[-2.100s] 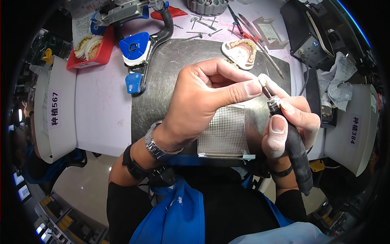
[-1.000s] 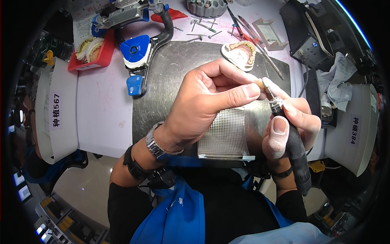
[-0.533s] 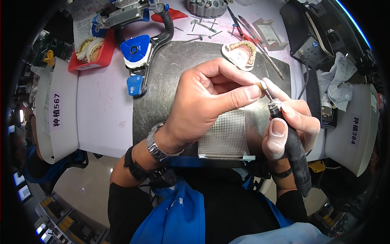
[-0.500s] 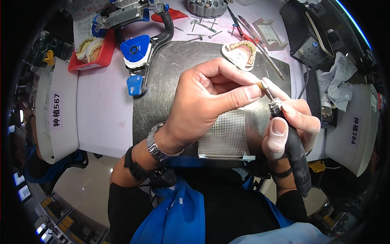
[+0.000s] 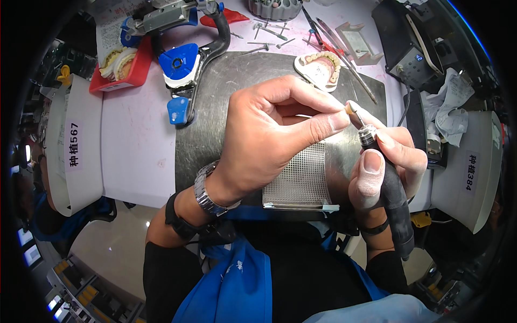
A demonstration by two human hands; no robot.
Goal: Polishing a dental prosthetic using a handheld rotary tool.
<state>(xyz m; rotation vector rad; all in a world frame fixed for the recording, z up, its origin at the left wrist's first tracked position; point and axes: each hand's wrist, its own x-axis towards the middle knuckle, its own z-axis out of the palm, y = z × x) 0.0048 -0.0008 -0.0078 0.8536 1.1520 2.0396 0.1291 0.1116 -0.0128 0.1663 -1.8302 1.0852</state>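
Cloth (image 5: 231, 285) in blue, worn by the person, is cut off by the lower edge. Beyond it the right hand (image 5: 407, 157) curls closely around a black handpiece (image 5: 397, 207), whose thin bur (image 5: 360, 120) points at a tooth-coloured piece (image 5: 349, 109). That piece is mostly hidden, pinched between thumb and index finger of the left hand (image 5: 264, 134); whether the bur touches it, I cannot tell. Below lies a perforated panel (image 5: 299, 177), partly covered by the left hand. Open room lies between that hand and the left edge of the metal plate (image 5: 200, 142), with the white surface (image 5: 132, 156) continuing past it. Farther off, a dental model (image 5: 319, 72) sits at the plate's far edge; an articulator (image 5: 177, 63) and a grey bur rack (image 5: 273, 9) run out of view at the top.
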